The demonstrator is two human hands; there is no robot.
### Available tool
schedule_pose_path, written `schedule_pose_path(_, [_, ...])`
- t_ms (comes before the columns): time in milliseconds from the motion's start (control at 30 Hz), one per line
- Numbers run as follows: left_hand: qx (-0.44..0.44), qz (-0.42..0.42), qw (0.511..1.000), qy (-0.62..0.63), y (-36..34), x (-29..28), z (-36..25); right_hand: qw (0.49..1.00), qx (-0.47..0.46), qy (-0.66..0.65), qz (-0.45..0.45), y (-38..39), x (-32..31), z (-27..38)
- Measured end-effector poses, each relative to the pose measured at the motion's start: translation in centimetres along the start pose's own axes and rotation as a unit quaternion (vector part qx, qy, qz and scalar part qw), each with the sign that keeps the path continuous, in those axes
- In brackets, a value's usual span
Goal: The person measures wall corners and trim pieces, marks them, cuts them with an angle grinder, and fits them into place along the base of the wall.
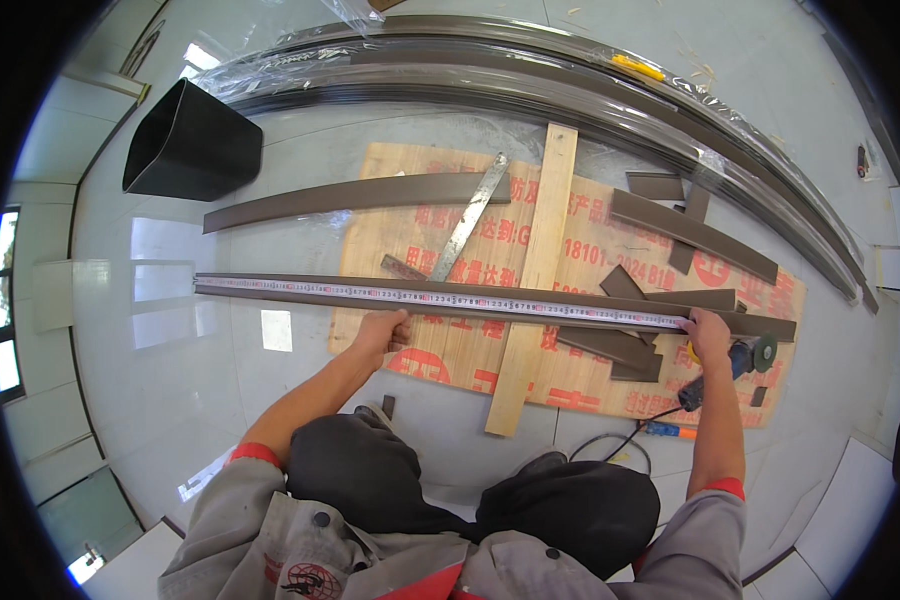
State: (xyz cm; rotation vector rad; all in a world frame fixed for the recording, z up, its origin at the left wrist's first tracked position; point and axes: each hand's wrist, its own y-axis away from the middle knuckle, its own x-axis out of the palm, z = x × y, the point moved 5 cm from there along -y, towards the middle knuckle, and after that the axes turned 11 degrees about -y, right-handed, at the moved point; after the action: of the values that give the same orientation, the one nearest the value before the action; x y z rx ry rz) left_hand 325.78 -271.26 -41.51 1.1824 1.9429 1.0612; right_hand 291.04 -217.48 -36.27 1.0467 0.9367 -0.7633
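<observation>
The strip lies across the board and over the plank; its left end goes beyond the board's left edge, its right end is close to the right edge. Along it lies the tape. The right hand grasps the tape; the left hand is curled at the strip's near side, but whether it grips, I cannot tell. The step seems to be measuring; the next move, I judge, calls for a flat, straight tape.

Right hand holds measuring tape along long brown strip
</observation>
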Motion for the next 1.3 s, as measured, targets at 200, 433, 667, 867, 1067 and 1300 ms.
schedule_pose_path(200, [0.422, 0.159, 0.585, -0.674, 6.8, 12.1, -8.2, 1.0, -0.005, -0.02, 0.004, -0.4, -0.3, -1.0])
schedule_pose_path(433, [0.442, 0.106, 0.479, -0.751, 6.1, 23.5, -7.9, 0.998, -0.02, -0.045, -0.025, -0.1, -0.1, -3.3])
schedule_pose_path(667, [0.433, 0.04, 0.526, -0.731, 5.8, 26.7, -7.3, 0.998, 0.014, -0.065, -0.022, 0.0, -0.9, -4.9])
schedule_pose_path(867, [0.44, 0.031, 0.502, -0.744, 6.0, 26.9, -7.4, 0.995, -0.088, -0.044, -0.028, -0.3, 1.8, 2.3])
schedule_pose_path(1067, [0.417, 0.048, 0.513, -0.748, 6.1, 27.2, -7.7, 0.987, -0.158, -0.007, -0.01, 3.1, 4.8, 15.0])
schedule_pose_path(1300, [0.447, 0.043, 0.485, -0.75, 5.2, 26.6, -6.7, 0.603, -0.618, -0.44, 0.246, 18.6, -11.9, 36.1])
